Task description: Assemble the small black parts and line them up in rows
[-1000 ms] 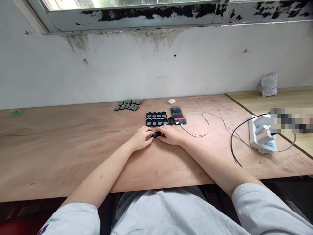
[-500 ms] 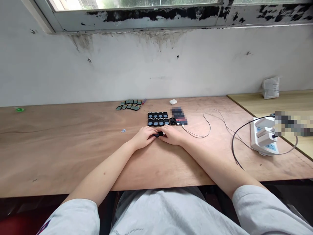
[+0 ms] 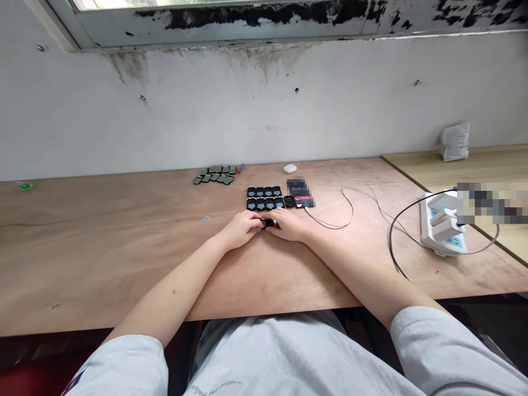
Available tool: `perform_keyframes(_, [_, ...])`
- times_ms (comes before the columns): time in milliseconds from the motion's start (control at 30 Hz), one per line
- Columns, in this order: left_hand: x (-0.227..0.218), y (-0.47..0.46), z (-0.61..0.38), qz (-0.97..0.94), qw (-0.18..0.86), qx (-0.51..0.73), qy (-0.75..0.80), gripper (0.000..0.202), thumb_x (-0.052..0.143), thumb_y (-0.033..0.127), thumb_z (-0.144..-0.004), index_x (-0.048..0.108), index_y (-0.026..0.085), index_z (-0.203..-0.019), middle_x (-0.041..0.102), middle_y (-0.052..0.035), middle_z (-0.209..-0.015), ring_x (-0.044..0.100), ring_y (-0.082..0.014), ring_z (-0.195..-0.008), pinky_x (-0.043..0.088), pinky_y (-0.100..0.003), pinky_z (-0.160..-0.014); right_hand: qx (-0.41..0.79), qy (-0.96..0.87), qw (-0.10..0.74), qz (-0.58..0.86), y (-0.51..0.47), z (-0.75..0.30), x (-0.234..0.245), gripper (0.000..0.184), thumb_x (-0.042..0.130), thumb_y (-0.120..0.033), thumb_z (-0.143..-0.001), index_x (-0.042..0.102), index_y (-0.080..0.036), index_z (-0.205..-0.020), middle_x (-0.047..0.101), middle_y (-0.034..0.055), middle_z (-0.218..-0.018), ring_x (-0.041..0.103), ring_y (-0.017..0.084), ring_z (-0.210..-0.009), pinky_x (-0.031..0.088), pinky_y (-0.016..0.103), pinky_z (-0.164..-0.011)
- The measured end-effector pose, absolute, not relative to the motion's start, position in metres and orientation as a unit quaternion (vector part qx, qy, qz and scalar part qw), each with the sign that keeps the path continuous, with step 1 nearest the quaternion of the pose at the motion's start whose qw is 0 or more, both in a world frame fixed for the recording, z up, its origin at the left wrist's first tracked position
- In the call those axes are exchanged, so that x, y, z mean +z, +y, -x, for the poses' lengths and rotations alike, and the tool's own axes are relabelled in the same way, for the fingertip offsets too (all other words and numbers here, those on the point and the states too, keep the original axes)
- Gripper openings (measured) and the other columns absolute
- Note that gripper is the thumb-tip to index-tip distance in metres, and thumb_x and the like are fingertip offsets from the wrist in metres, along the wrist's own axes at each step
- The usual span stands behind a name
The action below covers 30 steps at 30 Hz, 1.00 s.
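Note:
Between my fingertips, low over the wooden table (image 3: 136,253), is a small black plastic part (image 3: 268,223). It looks like the black cases lying just beyond, but my fingers cover much of it. My left hand (image 3: 242,229) grips its left end, and my right hand (image 3: 289,224) grips its right end; both are closed. Right behind my hands lie two rows of black cases with blue-grey panels (image 3: 264,192). A separate black frame (image 3: 289,201) with openings sits at the right end of the front row.
Several green-grey screen-like modules (image 3: 215,178) lie at the back left beside a screwdriver-like tool (image 3: 241,169). A white earbud case (image 3: 290,168) stands near the wall. A phone (image 3: 301,192) has a white cable (image 3: 330,226) attached. Small bluish bits (image 3: 205,219) lie left; a power strip (image 3: 443,225) sits right.
The camera view has shifted slightly. Both hands stay at the same spot, still holding the small black part, which seems turned a little between the fingers.

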<state>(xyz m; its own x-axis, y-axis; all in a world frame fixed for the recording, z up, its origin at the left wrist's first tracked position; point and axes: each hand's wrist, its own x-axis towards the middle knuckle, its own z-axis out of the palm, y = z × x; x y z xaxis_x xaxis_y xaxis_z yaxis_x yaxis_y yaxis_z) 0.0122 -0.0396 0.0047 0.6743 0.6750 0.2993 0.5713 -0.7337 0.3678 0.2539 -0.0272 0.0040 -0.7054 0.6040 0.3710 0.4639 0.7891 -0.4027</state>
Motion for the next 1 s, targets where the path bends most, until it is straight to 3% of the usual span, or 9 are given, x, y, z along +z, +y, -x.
perform_keyframes(367, [0.007,-0.037,-0.014,-0.918,0.108,0.192,0.329,0.026,0.05,0.022,-0.098,0.076,0.025,-0.097,0.067,-0.0063,-0.116,0.058,-0.0257,-0.112,0.048,-0.042,-0.098,0.17,-0.905,0.254,0.297,-0.025,-0.256,0.004,0.048,0.07,-0.014,-0.089,0.066,-0.023,-0.136,0.072,0.0077,-0.128,0.065,0.027,-0.114,0.051,0.04,-0.099])
perform_keyframes(567, [-0.002,-0.038,-0.011,-0.907,0.108,0.242,0.327,0.021,0.055,0.024,-0.098,0.074,0.026,-0.105,0.068,-0.0071,-0.124,0.06,-0.0252,-0.118,0.047,-0.044,-0.104,0.166,-0.905,0.258,0.295,-0.025,-0.256,0.0,0.047,0.07,-0.019,-0.091,0.064,-0.024,-0.138,0.071,0.0092,-0.126,0.065,0.028,-0.113,0.053,0.042,-0.099])
perform_keyframes(633, [-0.003,-0.039,-0.01,-0.905,0.08,0.254,0.333,0.023,0.052,0.022,-0.099,0.074,0.025,-0.106,0.069,-0.0083,-0.124,0.061,-0.0254,-0.117,0.048,-0.044,-0.102,0.149,-0.908,0.266,0.289,-0.026,-0.257,-0.001,0.052,0.069,-0.021,-0.092,0.059,-0.024,-0.143,0.067,0.0114,-0.132,0.063,0.029,-0.119,0.052,0.045,-0.102])
perform_keyframes(800, [-0.003,-0.028,-0.001,-0.847,-0.024,0.301,0.438,0.025,0.051,0.025,-0.101,0.074,0.024,-0.111,0.069,-0.0104,-0.126,0.06,-0.0276,-0.12,0.045,-0.047,-0.104,0.099,-0.895,0.314,0.3,-0.028,-0.257,-0.002,0.066,0.067,-0.019,-0.089,0.045,-0.021,-0.151,0.038,0.0183,-0.157,0.047,0.031,-0.141,0.046,0.051,-0.114])
perform_keyframes(1000, [-0.008,-0.003,0.005,-0.719,-0.07,0.245,0.647,0.027,0.05,0.029,-0.099,0.071,0.02,-0.115,0.07,-0.0151,-0.118,0.058,-0.0341,-0.116,0.045,-0.049,-0.095,0.074,-0.913,0.262,0.303,-0.029,-0.255,-0.002,0.039,0.062,-0.018,-0.093,0.061,-0.018,-0.132,0.052,0.0175,-0.145,0.058,0.028,-0.125,0.05,0.045,-0.107])
